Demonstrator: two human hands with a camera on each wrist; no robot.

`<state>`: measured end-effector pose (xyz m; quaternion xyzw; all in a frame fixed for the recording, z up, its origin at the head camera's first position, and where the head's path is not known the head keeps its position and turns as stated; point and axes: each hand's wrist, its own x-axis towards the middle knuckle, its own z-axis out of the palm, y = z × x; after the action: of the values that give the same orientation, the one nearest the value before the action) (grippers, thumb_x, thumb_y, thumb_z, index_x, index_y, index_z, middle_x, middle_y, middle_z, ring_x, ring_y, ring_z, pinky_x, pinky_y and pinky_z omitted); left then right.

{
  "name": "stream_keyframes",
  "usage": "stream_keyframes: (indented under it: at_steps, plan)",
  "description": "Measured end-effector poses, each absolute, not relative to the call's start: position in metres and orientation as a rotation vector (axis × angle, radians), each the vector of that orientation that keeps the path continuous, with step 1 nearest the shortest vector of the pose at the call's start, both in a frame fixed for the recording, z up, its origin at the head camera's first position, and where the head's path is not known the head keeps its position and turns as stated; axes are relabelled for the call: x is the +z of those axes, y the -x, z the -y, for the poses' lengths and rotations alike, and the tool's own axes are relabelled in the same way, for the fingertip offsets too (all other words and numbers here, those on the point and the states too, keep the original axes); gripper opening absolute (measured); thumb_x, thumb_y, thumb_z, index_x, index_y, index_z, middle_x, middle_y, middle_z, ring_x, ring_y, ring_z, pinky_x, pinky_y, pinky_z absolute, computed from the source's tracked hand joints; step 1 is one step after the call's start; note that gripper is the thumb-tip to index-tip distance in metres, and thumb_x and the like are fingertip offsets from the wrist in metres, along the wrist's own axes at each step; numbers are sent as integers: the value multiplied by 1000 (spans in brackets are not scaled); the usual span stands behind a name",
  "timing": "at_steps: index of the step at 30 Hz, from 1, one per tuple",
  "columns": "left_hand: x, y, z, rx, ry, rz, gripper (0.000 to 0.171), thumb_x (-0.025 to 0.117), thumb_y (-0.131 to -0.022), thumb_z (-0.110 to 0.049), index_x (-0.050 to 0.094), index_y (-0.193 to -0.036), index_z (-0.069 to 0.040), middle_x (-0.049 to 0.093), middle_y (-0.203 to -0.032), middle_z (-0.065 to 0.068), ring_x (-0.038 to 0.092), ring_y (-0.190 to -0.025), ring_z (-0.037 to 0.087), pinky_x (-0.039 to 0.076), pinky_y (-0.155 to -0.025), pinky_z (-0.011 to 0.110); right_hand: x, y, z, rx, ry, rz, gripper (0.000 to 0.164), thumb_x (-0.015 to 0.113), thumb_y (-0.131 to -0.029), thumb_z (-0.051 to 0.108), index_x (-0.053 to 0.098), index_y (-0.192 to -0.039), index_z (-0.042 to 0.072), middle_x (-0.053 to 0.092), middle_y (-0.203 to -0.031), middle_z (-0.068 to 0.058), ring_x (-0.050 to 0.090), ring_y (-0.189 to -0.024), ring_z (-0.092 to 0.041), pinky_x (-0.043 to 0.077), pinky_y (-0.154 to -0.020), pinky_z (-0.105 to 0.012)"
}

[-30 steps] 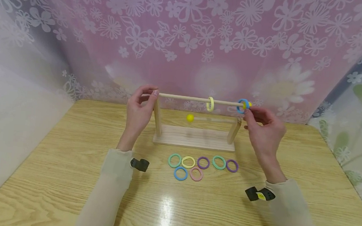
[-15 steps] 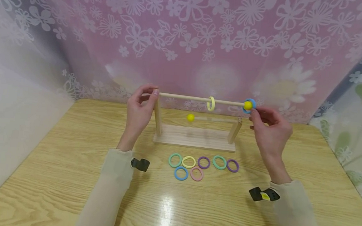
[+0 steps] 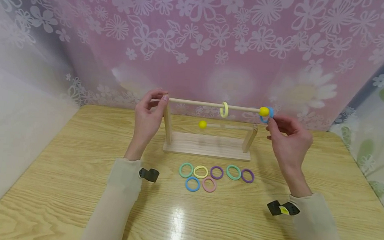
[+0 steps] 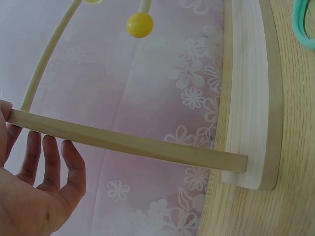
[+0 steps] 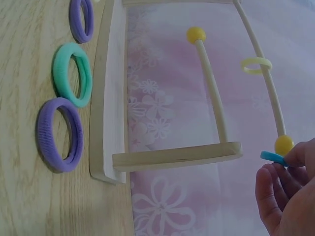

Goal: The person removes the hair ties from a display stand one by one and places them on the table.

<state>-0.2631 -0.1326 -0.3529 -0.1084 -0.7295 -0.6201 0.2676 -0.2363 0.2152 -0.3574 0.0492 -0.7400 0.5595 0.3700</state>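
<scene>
My left hand (image 3: 149,112) grips the top of the left post of a wooden stand (image 3: 206,150), where the long upper rod (image 3: 193,103) joins it. A pale yellow hair tie (image 3: 225,110) hangs around this rod, right of its middle. Just past the yellow ball (image 3: 264,111) at the rod's right end, my right hand (image 3: 289,140) pinches a blue hair tie (image 5: 273,157) between thumb and fingers. In the head view the ball covers part of that tie. The shorter lower rod (image 5: 211,88) comes from the right post and ends in another yellow ball (image 3: 202,124).
On the wooden table (image 3: 69,185), before the stand, lie several hair ties, among them a green one (image 3: 186,170), a yellow one (image 3: 200,172), a blue one (image 3: 192,184), a pink one (image 3: 209,184) and a purple one (image 3: 247,175). A flowered curtain (image 3: 197,59) hangs behind.
My right hand has moved right, drawing the blue hair tie from around the upper rod over its end ball to just beyond it. The left hand stays on the post.
</scene>
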Motion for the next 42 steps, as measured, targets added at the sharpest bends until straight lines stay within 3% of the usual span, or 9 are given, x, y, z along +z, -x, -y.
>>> stream_keyframes:
  at_steps: [7,27,33,39,42]
  plan:
    - [-353,263,132,-1681,277,1970,30,64,-102,-28,69,-122,-6,65,-112,8,65,-101,23,58,-68,25,-360,234,-218,1444,-108,1919,19,78,-89,10,77,-102,-4,71,-78,21,68,-66,0,56,-57,-14]
    - [-355,262,134,-1670,303,1952,25,63,-102,-26,70,-120,-10,65,-110,8,65,-102,31,57,-67,24,-372,223,-218,1408,-129,2002,15,77,-89,6,77,-102,-2,69,-77,25,67,-67,5,54,-57,-11]
    - [-355,262,133,-1665,287,1958,29,63,-103,-26,69,-122,-5,65,-110,10,65,-102,29,57,-68,23,-369,215,-216,1500,-105,2015,16,76,-90,7,76,-101,-4,72,-75,20,71,-67,-1,57,-57,-16]
    - [-353,262,133,-1669,287,1965,28,63,-102,-28,70,-121,-8,65,-111,9,65,-103,28,58,-68,26,-372,212,-216,1660,-52,2008,18,76,-89,5,74,-103,-6,78,-81,3,74,-68,-5,59,-57,-21]
    - [-352,263,132,-1677,284,1966,27,64,-102,-28,70,-120,-9,65,-111,7,65,-102,26,58,-68,26,-373,210,-216,1745,-23,2015,17,77,-89,4,74,-102,-6,77,-79,5,74,-68,-6,59,-57,-22]
